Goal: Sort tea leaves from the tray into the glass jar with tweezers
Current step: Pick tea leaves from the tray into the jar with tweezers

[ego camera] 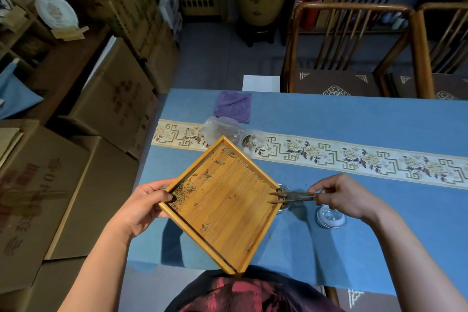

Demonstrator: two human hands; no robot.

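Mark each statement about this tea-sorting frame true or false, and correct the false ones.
1. The left hand grips the tray by its left corner. True.
2. The tray lies flat on the table. False: it is held up, with its right corner over the jar.
3. The right hand pinches the tweezers. True.
4. The tweezer tips are closed on a leaf. False: the tips stand apart at the tray's right corner, with no leaf visible between them.
5. Most of the leaves sit near the tray's left corner. True.
6. The lid is on the jar. False: it lies on the table to the jar's right.
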